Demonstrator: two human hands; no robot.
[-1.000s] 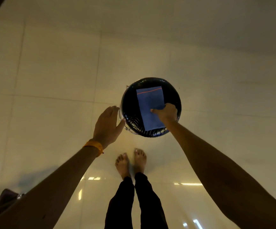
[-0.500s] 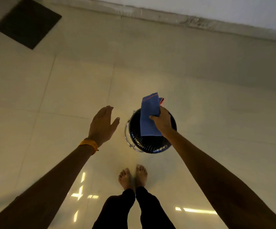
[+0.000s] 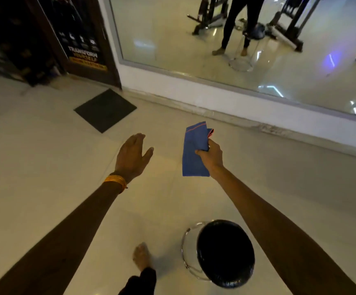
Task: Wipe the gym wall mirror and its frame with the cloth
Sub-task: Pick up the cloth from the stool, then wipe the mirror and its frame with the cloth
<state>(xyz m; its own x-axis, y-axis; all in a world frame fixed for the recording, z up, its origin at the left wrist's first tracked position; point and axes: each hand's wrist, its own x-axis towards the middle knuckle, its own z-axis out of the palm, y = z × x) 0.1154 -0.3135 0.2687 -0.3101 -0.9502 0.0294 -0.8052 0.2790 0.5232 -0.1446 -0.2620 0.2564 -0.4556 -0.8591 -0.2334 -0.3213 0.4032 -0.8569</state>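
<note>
A folded blue cloth (image 3: 193,152) with a red stitched edge hangs in the air, pinched by my right hand (image 3: 212,157) at mid frame. My left hand (image 3: 132,155) floats to its left, fingers straight and holding nothing, an orange band on the wrist. The wall mirror (image 3: 226,50) fills the upper right, reflecting a standing person, a stool and gym machines. Its pale grey frame (image 3: 117,45) runs down the left side and along the bottom edge, above a white wall strip. Both hands are well short of the mirror.
A round black stool (image 3: 225,253) with a chrome ring stands on the tiled floor under my right forearm. My bare foot (image 3: 142,255) is beside it. A dark mat (image 3: 105,109) lies by a dark door with a poster (image 3: 83,52) at upper left.
The cloth has been lifted off the black stool seat by my right hand. The view has swung up from the floor, bringing the mirror, frame and door into sight.
</note>
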